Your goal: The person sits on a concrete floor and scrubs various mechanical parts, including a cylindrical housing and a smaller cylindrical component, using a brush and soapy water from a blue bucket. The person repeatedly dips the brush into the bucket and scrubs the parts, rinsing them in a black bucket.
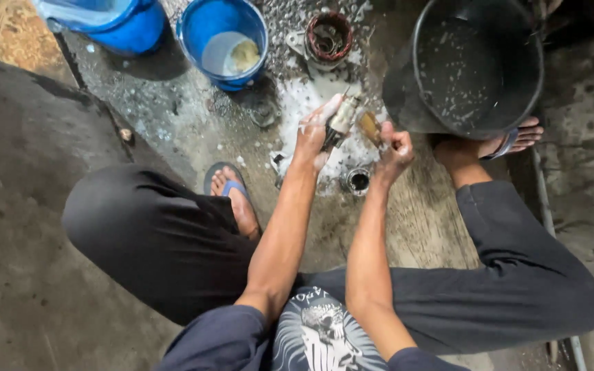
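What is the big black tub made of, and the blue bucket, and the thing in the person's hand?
The black tub looks like matte plastic or rubber, dull and soap-flecked. The blue bucket seems glossy plastic, evenly coloured. The part in the left hand looks metal, pale grey with a shine, though blurred.

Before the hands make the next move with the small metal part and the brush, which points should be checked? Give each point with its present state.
1. Left hand has a firm grip on the metal part: ok.
2. Right hand holds the brush: ok.
3. Brush touches the part: cannot tell.
4. Blue bucket stands upright and holds liquid: ok.
5. Black tub lies tipped beside the right foot: not ok.
6. Floor under the hands free of foam: not ok.
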